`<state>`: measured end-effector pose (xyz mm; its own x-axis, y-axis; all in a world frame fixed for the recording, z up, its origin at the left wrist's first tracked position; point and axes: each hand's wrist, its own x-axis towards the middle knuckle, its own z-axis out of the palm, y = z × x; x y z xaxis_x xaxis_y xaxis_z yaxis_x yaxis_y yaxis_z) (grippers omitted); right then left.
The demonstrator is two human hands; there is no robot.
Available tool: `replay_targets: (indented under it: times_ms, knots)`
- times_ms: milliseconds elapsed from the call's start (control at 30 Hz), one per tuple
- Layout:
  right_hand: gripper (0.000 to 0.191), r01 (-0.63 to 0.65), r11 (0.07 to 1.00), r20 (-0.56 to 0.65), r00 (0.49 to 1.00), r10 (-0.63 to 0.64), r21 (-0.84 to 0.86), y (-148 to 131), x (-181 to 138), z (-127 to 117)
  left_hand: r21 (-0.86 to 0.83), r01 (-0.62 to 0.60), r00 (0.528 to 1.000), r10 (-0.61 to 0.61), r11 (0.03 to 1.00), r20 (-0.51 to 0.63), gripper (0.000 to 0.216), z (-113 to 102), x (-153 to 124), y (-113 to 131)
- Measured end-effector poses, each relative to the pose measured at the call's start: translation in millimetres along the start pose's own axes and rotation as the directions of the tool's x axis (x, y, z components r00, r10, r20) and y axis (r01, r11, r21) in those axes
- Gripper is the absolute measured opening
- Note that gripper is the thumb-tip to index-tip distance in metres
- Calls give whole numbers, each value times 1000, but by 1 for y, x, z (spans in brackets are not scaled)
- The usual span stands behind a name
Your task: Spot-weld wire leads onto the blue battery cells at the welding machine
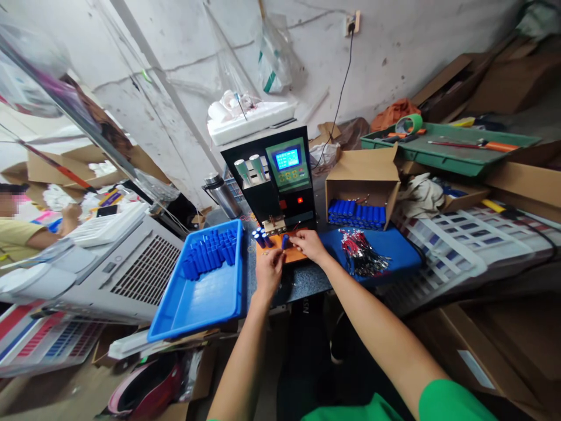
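A blue cylindrical battery cell (285, 241) is between my hands at the orange work plate (294, 256), in front of the black spot welder (274, 199). My right hand (310, 244) reaches it from the right, fingertips pinched at its side. Close to the cell's lower left, my left hand (269, 270) has its fingers pinched together; what they hold is too small to make out. Several more blue cells (262, 237) stand at the plate's left, under the welder's electrodes (274, 225).
Left is a blue tray (239, 275) of blue cells. To the right lie red and black wire leads (362, 254) on a blue pad (401, 257), before a cardboard box (362, 166) with wired cells. Behind stands a steel flask (223, 196). Another person's arm (37, 237) shows far left.
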<state>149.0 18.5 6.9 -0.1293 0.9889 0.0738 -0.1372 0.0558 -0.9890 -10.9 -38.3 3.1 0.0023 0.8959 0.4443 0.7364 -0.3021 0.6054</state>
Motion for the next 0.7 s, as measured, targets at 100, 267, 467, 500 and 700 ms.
replay_targets:
  times_ms: [100, 267, 467, 500, 700]
  knots:
    - [33, 18, 1000, 14, 1000, -18, -16, -1, 0, -1, -54, 10, 1000, -8, 998, 23, 18, 1, 0, 4]
    - [30, 61, 997, 74, 996, -58, -49, -7, -5, -5, -325, 181, 983, -179, 928, 36, 17, 6, 1, 10]
    - [26, 45, 999, 136, 990, -41, -30, -10, -6, -8, -420, 215, 976, -186, 881, 109, 22, 15, 12, 13]
    - [26, 39, 999, 141, 989, -35, -25, -9, -6, -8, -411, 206, 978, -174, 888, 114, 22, 16, 13, 13]
    - [27, 14, 1000, 152, 988, -14, -4, -5, -3, -7, -287, 137, 990, -119, 948, 80, 16, 14, 13, 15]
